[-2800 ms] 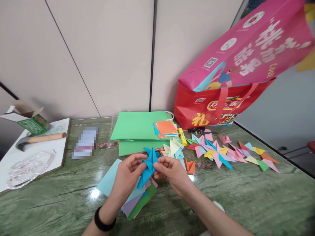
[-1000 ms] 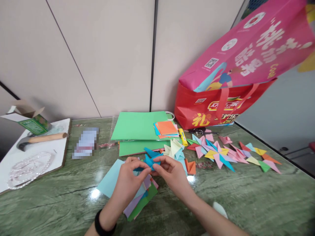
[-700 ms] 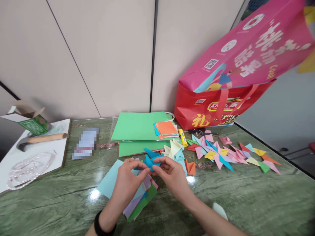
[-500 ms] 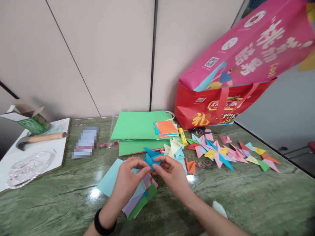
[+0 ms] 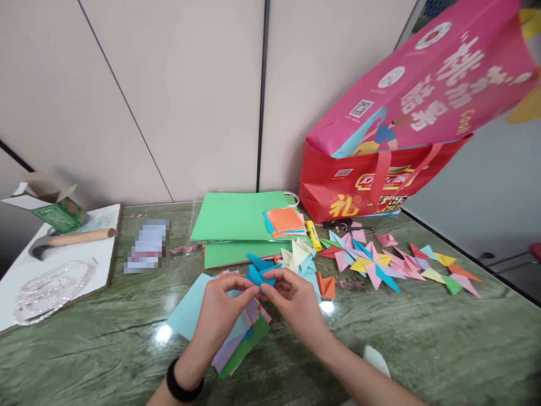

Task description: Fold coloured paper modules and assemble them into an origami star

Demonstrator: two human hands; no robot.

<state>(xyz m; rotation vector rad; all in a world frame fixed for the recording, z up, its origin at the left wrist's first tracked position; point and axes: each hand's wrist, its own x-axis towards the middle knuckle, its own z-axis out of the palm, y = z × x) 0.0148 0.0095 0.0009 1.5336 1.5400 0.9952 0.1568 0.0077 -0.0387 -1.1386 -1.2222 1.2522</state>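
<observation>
Between my hands is a blue piece of folded paper, pinched from both sides. My left hand, with a black band at the wrist, closes thumb and fingers on its left edge. On the other edge my right hand does the same, and the two thumb tips nearly touch. Below them lies a fanned stack of coloured paper sheets. Just beyond the right hand are cream folded pieces and an orange folded piece.
Green paper packs with small orange squares lie behind, near a yellow glue stick. Colourful folded paper stars spread to the right, before a red bag. A hammer and box sit on a white board at left.
Both hands keep their pinch on the blue folded paper, almost unmoved. The view has shifted very slightly.
</observation>
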